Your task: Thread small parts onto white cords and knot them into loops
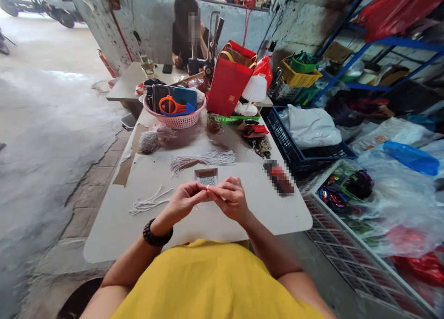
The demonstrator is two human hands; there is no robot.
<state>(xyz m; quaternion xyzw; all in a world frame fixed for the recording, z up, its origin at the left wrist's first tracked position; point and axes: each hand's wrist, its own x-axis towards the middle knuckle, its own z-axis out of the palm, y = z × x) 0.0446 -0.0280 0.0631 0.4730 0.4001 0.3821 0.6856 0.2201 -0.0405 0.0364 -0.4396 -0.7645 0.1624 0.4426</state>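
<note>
Fingertips of my left hand and my right hand meet in a pinch over the white table. Between them shows a small bit of white cord; most of it is hidden by the fingers. Just beyond the hands stands a small open box with many tiny silvery pieces in it. A long bundle of white cords lies behind that box. To the left of my left hand, a smaller bunch of white cords rests on the tabletop.
A pink basket, a bundle of thin strands, a red bag and a white lamp stand farther back. Crates line the right side. Another person sits at the far table.
</note>
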